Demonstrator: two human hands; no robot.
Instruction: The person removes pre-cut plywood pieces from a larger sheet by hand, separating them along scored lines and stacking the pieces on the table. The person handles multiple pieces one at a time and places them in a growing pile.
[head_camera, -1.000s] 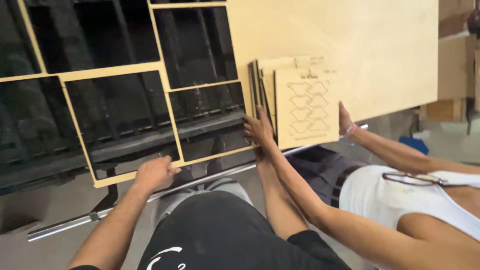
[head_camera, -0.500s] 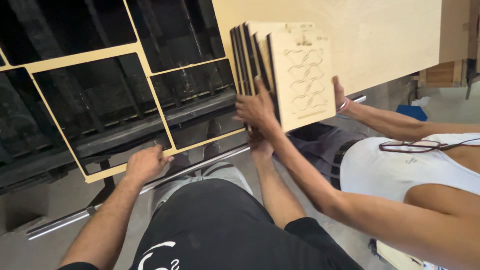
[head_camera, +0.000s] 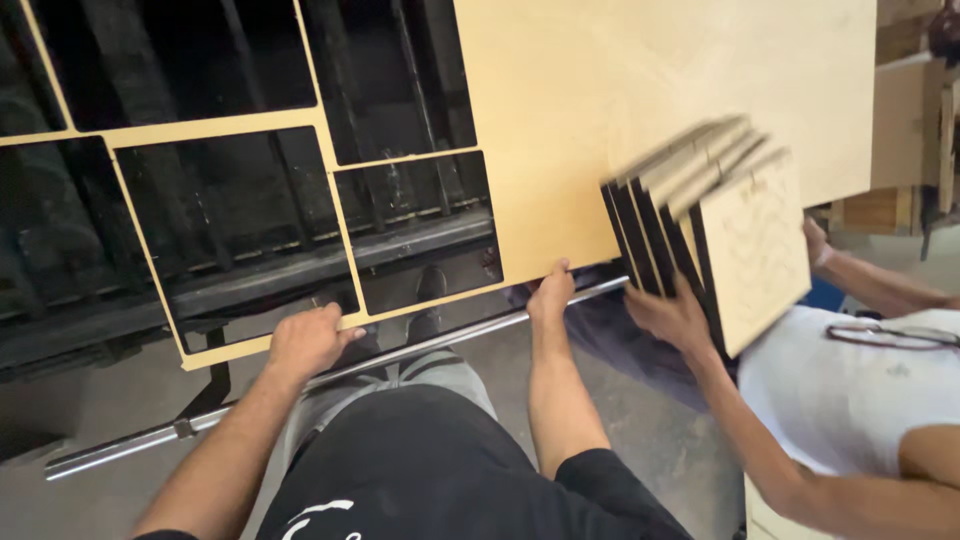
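Observation:
A large thin plywood sheet (head_camera: 620, 120) with several rectangular cut-outs lies over a dark machine bed (head_camera: 220, 200). My left hand (head_camera: 305, 340) grips the sheet's near edge at the lower left strip. My right hand (head_camera: 550, 295) grips the same edge farther right, thumb on top. To my right another person's hand (head_camera: 672, 318) supports a stack of cut wooden panels (head_camera: 715, 235) with dark burnt edges, tilted and blurred; their other hand (head_camera: 815, 243) is behind the stack.
A metal rail (head_camera: 330, 385) runs along the front of the machine bed below the sheet. The other person, in a white shirt (head_camera: 850, 400), sits low at my right with glasses (head_camera: 895, 335) on the chest. Cardboard boxes (head_camera: 905, 120) stand at the far right.
The other person has carried the stack of panels rightward and down off the sheet. My right hand has come into view and taken the sheet's edge. My left hand stays on it.

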